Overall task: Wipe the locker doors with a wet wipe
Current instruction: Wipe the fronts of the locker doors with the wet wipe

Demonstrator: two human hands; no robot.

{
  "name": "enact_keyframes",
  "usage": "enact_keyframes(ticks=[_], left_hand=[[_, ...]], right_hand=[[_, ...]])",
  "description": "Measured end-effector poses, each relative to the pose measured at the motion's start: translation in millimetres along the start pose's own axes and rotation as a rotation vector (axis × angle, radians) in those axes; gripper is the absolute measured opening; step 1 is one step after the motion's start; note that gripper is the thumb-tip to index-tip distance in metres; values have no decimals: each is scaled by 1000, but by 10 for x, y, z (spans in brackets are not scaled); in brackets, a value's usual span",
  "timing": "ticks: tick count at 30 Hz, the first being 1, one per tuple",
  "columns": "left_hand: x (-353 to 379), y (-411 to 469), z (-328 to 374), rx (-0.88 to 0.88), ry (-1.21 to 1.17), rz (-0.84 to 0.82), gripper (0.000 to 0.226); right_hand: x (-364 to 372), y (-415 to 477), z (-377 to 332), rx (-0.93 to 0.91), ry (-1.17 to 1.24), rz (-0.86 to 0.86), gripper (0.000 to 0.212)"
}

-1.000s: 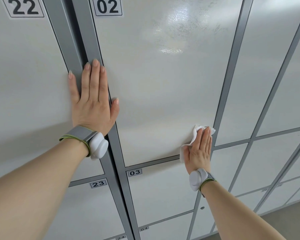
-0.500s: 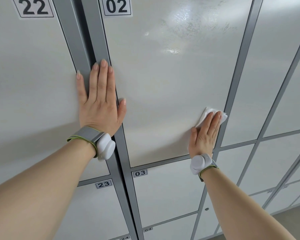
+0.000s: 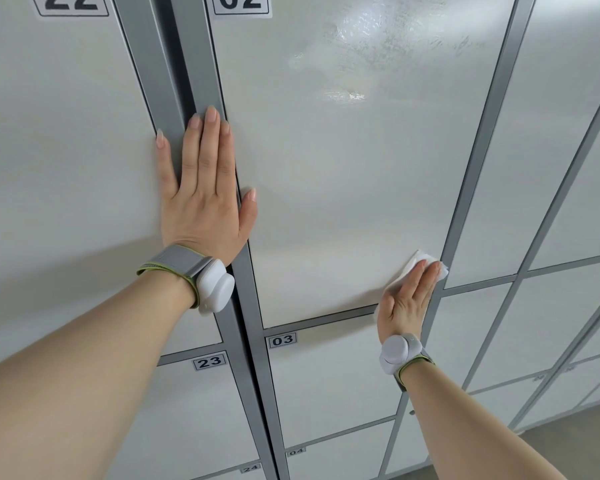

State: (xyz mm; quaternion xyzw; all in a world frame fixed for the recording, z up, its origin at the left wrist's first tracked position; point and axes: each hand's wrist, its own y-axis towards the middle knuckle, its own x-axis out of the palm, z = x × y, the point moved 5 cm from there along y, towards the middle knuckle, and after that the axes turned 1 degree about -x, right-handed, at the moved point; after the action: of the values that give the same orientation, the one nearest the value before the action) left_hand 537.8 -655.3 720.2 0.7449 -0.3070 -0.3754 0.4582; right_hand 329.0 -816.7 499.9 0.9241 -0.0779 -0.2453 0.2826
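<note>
- Right hand (image 3: 407,299), fingers straight, presses wet wipe (image 3: 417,262) flat on door 02 (image 3: 343,174), at its lower right corner.
- Left hand (image 3: 203,199) open, palm flat across grey frame (image 3: 160,64) left of door 02.

locker doors (image 3: 343,188) | label 22 (image 3: 70,3) | label 02 (image 3: 240,3) | label 03 (image 3: 282,340) | label 23 (image 3: 210,362)

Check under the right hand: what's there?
A white wet wipe, pressed flat by the right hand onto the lower right corner of door 02. Only its edges show; the rest is covered.
</note>
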Motion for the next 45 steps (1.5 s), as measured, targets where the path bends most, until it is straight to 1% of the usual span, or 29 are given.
enact_keyframes(ticks=[4, 6, 10, 14, 19, 27, 31, 35, 38, 45], left_hand=[[-7, 0, 7, -4, 0, 2, 68], [-8, 0, -3, -5, -1, 0, 68], [-7, 6, -1, -11, -4, -1, 68], [-6, 10, -1, -11, 7, -1, 69], [-9, 8, 4, -5, 0, -11, 69], [-4, 9, -4, -6, -11, -18, 70], [-2, 8, -7, -7, -7, -18, 70], [1, 6, -14, -10, -21, -19, 71], [2, 0, -5, -11, -27, -23, 70], [-6, 1, -2, -14, -43, -17, 69]], right_hand=[[40, -88, 32, 37, -23, -18, 81], [88, -123, 24, 47, -29, -57, 83], [126, -190, 10, 24, -21, -110, 82], [170, -269, -108, -126, -21, -124, 74], [191, -230, -388, -284, -40, -59, 68], [62, 24, -696, -376, -38, -8, 68], [34, 44, -704, -385, -36, 37, 66], [138, -31, -615, -347, -87, 41, 69], [208, -132, -512, -334, -118, 21, 72], [290, -347, -280, -331, -182, -27, 70]])
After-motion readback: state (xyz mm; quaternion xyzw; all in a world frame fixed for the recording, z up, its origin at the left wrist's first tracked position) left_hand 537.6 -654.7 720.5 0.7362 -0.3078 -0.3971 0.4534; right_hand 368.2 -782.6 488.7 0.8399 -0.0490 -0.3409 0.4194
